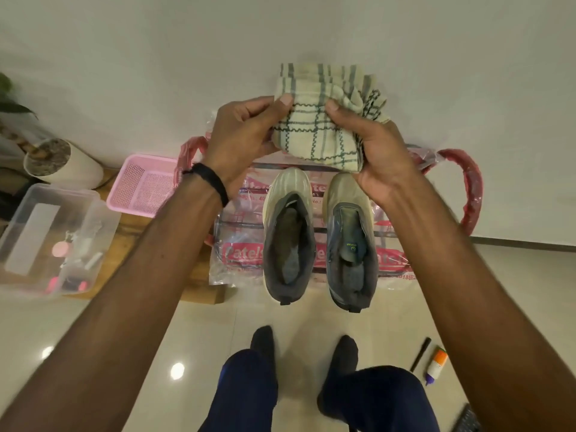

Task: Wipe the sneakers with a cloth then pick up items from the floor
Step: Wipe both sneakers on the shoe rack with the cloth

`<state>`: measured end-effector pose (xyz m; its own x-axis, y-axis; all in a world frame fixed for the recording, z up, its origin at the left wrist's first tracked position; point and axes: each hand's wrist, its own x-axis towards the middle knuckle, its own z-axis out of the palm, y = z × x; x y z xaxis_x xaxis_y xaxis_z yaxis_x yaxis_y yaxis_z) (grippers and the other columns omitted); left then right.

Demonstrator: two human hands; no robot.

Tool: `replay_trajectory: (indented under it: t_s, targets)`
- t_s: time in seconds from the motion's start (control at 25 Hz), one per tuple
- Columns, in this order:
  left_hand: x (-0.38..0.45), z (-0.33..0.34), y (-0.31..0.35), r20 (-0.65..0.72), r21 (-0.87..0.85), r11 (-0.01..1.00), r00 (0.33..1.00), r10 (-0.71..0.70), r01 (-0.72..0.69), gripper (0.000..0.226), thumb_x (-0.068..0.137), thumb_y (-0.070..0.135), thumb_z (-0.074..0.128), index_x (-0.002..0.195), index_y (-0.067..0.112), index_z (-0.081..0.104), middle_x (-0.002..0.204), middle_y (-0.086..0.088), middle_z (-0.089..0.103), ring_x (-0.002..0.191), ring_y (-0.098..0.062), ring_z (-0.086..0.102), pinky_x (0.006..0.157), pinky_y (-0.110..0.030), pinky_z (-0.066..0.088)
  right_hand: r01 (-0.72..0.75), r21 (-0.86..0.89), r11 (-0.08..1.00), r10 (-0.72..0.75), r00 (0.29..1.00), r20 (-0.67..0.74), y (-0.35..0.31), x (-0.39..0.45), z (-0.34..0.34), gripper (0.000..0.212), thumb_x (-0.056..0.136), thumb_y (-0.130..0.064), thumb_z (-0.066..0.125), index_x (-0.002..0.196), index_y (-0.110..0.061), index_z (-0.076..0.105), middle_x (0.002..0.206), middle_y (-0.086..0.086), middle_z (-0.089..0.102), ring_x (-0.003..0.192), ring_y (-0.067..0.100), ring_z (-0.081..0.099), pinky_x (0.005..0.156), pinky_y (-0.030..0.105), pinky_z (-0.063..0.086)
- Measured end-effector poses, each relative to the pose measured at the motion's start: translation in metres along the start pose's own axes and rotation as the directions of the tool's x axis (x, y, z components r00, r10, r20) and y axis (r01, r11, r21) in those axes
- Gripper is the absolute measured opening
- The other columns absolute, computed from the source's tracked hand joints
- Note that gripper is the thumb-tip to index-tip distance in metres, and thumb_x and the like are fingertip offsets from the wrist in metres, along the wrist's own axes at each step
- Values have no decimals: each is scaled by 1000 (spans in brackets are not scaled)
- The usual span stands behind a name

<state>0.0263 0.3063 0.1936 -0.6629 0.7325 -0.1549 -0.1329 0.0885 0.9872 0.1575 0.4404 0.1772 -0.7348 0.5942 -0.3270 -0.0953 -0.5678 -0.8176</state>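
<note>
A clear plastic bag (237,254) with red print and red handles is spread on the floor by the wall. Two cream and grey sneakers, one left (288,235) and one right (350,244), are set side by side on it, toes to the wall. One folded cream cloth (324,120) with dark check lines is gripped above the toes by the left hand (243,141) and right hand (377,151). One glue bottle (436,364) and one black pen (420,353) are seen on the floor at the right.

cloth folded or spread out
Folded. The cloth is bunched into a thick wad with layered edges at its top, gripped by the left hand and right hand.
</note>
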Motion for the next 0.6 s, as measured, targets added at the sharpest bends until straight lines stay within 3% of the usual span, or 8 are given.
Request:
replay_trajectory:
  t_s: [0.24, 0.44, 0.6]
  targets:
    - [-16, 15, -29, -18, -130, 986, 995, 99, -101, 24, 97, 22, 66, 113, 5, 73, 103, -9, 77, 92, -19, 73, 77, -29, 58, 130, 29, 991, -131, 991, 39, 20, -9, -17, 45, 83, -6, 78, 123, 7, 64, 118, 22, 70, 109, 35, 69, 91, 51, 57]
    - [-50, 21, -42, -17, -178, 977, 993, 116, -117, 26, 99, 21, 62, 115, 2, 71, 104, -11, 77, 93, -18, 74, 76, -26, 58, 180, 35, 983, -181, 982, 50, 36, -33, -21, 50, 79, -7, 81, 124, 8, 64, 119, 24, 69, 111, 38, 68, 94, 56, 54]
    - [-98, 27, -38, 9, -190, 970, 988, 154, -149, 29, 101, 21, 59, 118, 0, 70, 107, -12, 76, 97, -19, 74, 79, -25, 59, 234, 30, 972, -235, 972, 29, 39, -79, -19, 47, 79, -7, 81, 122, 7, 65, 116, 22, 71, 107, 36, 70, 90, 52, 57]
